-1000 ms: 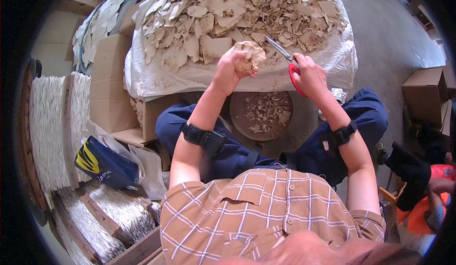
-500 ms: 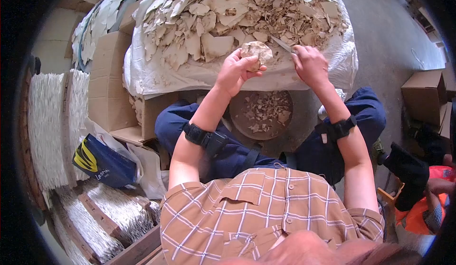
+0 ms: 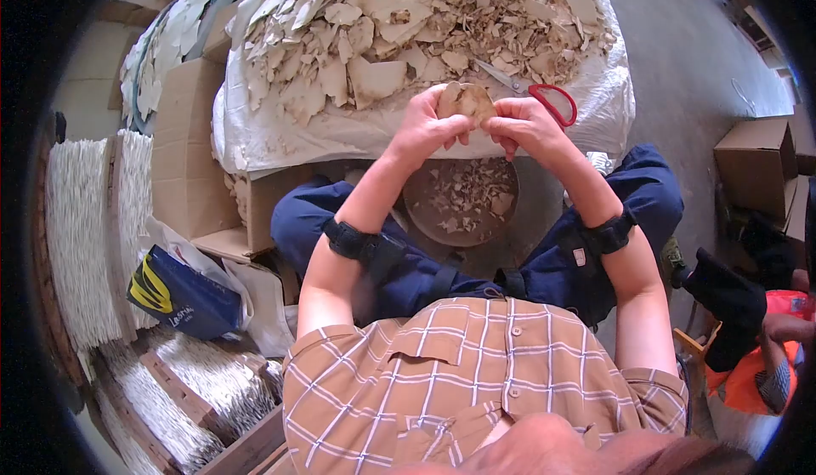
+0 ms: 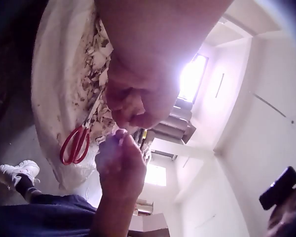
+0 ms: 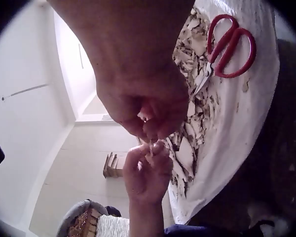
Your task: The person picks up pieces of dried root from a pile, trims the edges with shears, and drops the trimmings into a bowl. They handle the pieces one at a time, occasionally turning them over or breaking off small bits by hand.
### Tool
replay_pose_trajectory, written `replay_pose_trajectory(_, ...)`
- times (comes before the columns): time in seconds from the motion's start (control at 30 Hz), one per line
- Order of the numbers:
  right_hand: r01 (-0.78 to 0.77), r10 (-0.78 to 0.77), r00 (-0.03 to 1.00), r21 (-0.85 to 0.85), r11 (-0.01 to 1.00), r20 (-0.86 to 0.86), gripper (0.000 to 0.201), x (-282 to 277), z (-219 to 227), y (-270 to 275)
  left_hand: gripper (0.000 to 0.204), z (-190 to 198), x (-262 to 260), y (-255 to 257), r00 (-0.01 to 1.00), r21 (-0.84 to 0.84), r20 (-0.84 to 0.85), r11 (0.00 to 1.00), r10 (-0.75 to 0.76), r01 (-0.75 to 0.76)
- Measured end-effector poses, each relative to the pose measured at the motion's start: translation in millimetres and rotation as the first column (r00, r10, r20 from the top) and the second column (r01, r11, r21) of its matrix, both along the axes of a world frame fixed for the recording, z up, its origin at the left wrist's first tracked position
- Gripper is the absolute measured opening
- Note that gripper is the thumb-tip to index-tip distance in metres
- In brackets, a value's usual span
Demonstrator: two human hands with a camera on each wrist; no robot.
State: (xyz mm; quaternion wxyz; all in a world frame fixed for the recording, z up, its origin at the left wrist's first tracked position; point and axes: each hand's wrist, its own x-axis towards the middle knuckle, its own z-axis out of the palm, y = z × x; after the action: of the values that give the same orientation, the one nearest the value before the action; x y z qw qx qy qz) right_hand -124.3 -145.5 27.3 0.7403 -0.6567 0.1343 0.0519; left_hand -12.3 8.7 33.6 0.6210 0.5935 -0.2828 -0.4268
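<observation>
Both hands hold a thin, pale brown flake with darker blotches (image 3: 469, 103) over the near edge of a heaped table. The left hand (image 3: 423, 126) grips its left side, thumb on top. At the right edge, the right hand (image 3: 529, 125) pinches it between thumb and fingers. In the right wrist view the fingertips of the two hands meet closely, and the flake is mostly hidden behind them. Scissors with red handles (image 5: 226, 58) lie on the table just beyond the right hand, blades toward the pile.
Broken flakes form a large pile (image 3: 374, 79) on a white-covered table (image 3: 586, 139). Below, between the knees, stands a round basin (image 3: 410, 199) with small scraps. Cardboard boxes (image 3: 183, 147) flank the left side, a blue bag (image 3: 191, 296) near them. Another person's arm (image 3: 782, 339) shows at right.
The right hand has put the scissors down on the table and moved left to pinch the flake. The left hand has kept hold of the flake, turning it slightly.
</observation>
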Motion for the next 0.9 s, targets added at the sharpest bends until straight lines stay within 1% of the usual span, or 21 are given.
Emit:
replay_pose_trajectory(0.03, -0.106, 0.108, 0.992, 0.026, 0.994, -0.066, 0.017, -1, 4, -1, 0.022, 2, 4, 2, 1.000, 0.001, -0.002, 1.000, 0.001, -0.001)
replay_pose_trajectory(0.07, -0.116, 0.125, 0.984, 0.078, 0.990, -0.124, 0.015, -4, 10, -1, 0.023, 3, 8, 5, 0.999, 0.032, -0.041, 0.999, -0.013, 0.014)
replay_pose_trajectory(0.1, -0.117, 0.126, 0.984, 0.078, 0.990, -0.125, 0.015, -5, 15, -4, 0.025, 4, 11, 8, 0.997, 0.063, -0.079, 0.998, -0.025, 0.030)
replay_pose_trajectory(0.13, -0.121, 0.140, 0.979, 0.135, 0.984, -0.146, 0.015, -7, 18, -8, 0.027, 4, 14, 11, 0.992, 0.099, -0.123, 0.995, 0.019, -0.007)
replay_pose_trajectory(0.17, -0.122, 0.154, 0.974, 0.190, 0.974, -0.165, 0.014, -9, 21, -12, 0.027, 3, 17, 14, 0.992, 0.100, -0.122, 0.995, 0.019, -0.007)
replay_pose_trajectory(0.2, -0.086, 0.119, 0.977, 0.180, 0.980, -0.179, 0.014, -10, 26, -15, 0.024, 3, 20, 16, 0.989, 0.075, -0.146, 0.997, 0.019, -0.008)
replay_pose_trajectory(0.23, -0.084, 0.117, 0.977, 0.180, 0.980, -0.177, 0.014, -10, 25, -15, 0.021, 4, 21, 17, 0.985, 0.050, -0.169, 0.999, 0.017, -0.009)
replay_pose_trajectory(0.27, -0.014, 0.049, 0.990, 0.247, 0.969, -0.134, 0.013, -10, 23, -14, 0.021, 5, 20, 17, 0.986, 0.050, -0.168, 0.999, 0.015, -0.007)
replay_pose_trajectory(0.3, 0.053, -0.024, 0.995, 0.315, 0.948, -0.096, 0.013, -9, 21, -12, 0.020, 10, 16, 17, 0.975, 0.046, -0.224, 0.999, -0.003, 0.014)
replay_pose_trajectory(0.33, 0.075, -0.034, 0.991, 0.330, 0.941, -0.129, 0.017, -9, 18, -10, 0.020, 12, 11, 17, 0.959, 0.041, -0.281, 0.999, -0.022, 0.035)
replay_pose_trajectory(0.37, 0.076, -0.035, 0.991, 0.329, 0.941, -0.130, 0.017, -8, 17, -8, 0.020, 11, 8, 16, 0.959, 0.041, -0.282, 0.999, -0.023, 0.036)
replay_pose_trajectory(0.43, 0.066, -0.051, 0.991, 0.118, 0.991, -0.126, 0.023, -6, 19, -2, 0.021, 10, 5, 15, 0.988, 0.100, -0.087, 0.985, -0.131, 0.140)
replay_pose_trajectory(0.47, 0.042, -0.039, 0.996, 0.043, 0.998, -0.076, 0.026, -6, 18, 1, 0.019, 9, 4, 15, 0.990, 0.107, -0.063, 0.985, -0.127, 0.134)
replay_pose_trajectory(0.5, 0.042, -0.039, 0.996, 0.042, 0.998, -0.076, 0.026, -5, 13, 1, 0.019, 7, 3, 14, 0.990, 0.106, -0.063, 0.985, -0.127, 0.133)
replay_pose_trajectory(0.57, 0.053, -0.054, 0.998, 0.032, 0.998, 0.032, 0.021, -3, 3, -1, 0.017, -1, 5, 12, 0.999, 0.076, -0.041, 0.997, -0.014, 0.017)
replay_pose_trajectory(0.7, 0.074, -0.076, 0.997, 0.068, 0.995, 0.031, 0.019, -1, 6, 0, 0.019, -4, 9, 13, 0.994, 0.019, -0.106, 1.000, 0.020, -0.018)
replay_pose_trajectory(0.77, 0.013, -0.013, 0.999, 0.001, 1.000, 0.033, 0.020, -1, 7, 0, 0.021, -4, 8, 12, 0.998, -0.008, 0.069, 1.000, 0.005, -0.005)
replay_pose_trajectory(0.8, 0.013, -0.013, 0.999, 0.002, 1.000, 0.032, 0.020, -2, 7, 1, 0.021, -6, 8, 12, 0.998, -0.007, 0.067, 1.000, 0.005, -0.005)
replay_pose_trajectory(0.87, 0.115, -0.117, 0.993, 0.076, 0.990, 0.025, 0.019, -1, 8, 4, 0.021, -10, 8, 11, 0.994, -0.021, -0.062, 0.996, 0.087, -0.088)
replay_pose_trajectory(0.9, 0.114, -0.116, 0.993, 0.077, 0.991, 0.024, 0.019, 0, 7, 5, 0.021, -10, 7, 10, 0.994, -0.020, -0.061, 0.996, 0.088, -0.089)
